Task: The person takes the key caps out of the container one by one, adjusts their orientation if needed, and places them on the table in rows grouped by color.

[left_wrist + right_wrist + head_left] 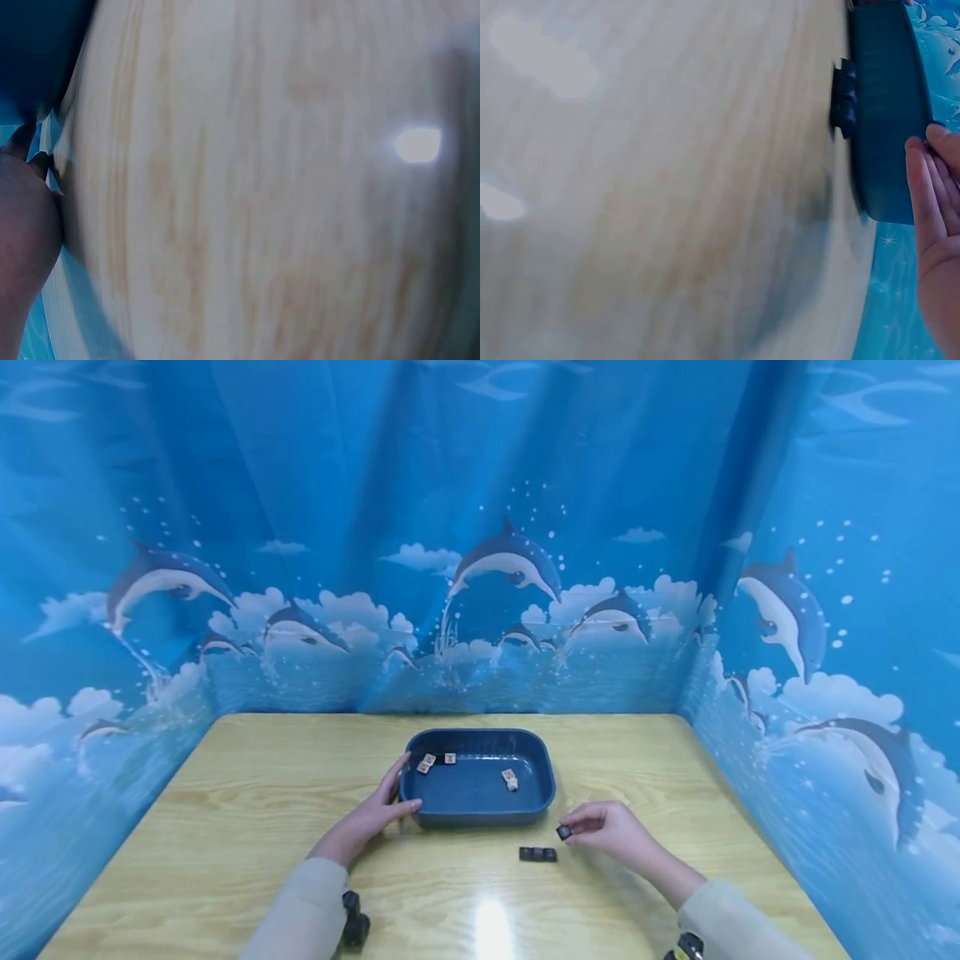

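Note:
A dark blue rectangular basin (480, 817) stands on the table, small white marked cubes (450, 758) lying inside in two loose groups. My left hand (372, 814) holds its left front corner, thumb at the front rim and fingers along the left side. Between the thumb and fingers of my right hand (607, 831) is a small black cube (564, 832), pinched just off the basin's right front corner. Close by on the table, three similar black blocks (537, 854) form a short row. In the right wrist view the row (845, 97) shows beside the basin wall (889, 112).
The wooden table (247, 827) has a bright glare spot near its front. A blue curtain (360, 527) printed with dolphins hangs along the back and both sides. Dark wrist devices (354, 920) sit at both sleeves.

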A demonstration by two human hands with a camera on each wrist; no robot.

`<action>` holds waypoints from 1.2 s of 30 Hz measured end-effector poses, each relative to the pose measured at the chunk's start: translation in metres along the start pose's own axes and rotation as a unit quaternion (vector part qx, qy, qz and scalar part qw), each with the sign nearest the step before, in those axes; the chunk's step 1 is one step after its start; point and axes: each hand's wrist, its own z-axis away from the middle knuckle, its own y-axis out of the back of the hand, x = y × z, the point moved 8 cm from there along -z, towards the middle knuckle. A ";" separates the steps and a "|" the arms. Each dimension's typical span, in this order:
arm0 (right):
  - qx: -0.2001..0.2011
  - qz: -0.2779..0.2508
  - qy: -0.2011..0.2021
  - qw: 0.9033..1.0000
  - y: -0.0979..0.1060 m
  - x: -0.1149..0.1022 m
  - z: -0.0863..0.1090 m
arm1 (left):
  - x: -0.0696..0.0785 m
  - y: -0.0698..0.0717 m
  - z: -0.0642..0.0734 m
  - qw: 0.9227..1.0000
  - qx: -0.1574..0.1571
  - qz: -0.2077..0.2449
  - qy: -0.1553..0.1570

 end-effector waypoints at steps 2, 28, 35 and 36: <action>0.008 0.000 -0.009 1.000 -0.001 0.005 0.002 | 0.000 0.000 0.000 1.000 -0.002 0.002 0.001; 0.066 0.099 -0.075 0.990 -0.015 0.037 0.010 | 0.001 0.000 -0.003 1.000 0.004 -0.005 -0.005; 0.067 0.101 -0.074 0.990 -0.017 0.036 0.010 | 0.001 0.000 -0.002 1.000 0.003 -0.001 -0.005; 0.067 0.100 -0.073 0.990 -0.017 0.036 0.009 | 0.001 0.000 -0.002 1.000 0.003 0.001 -0.006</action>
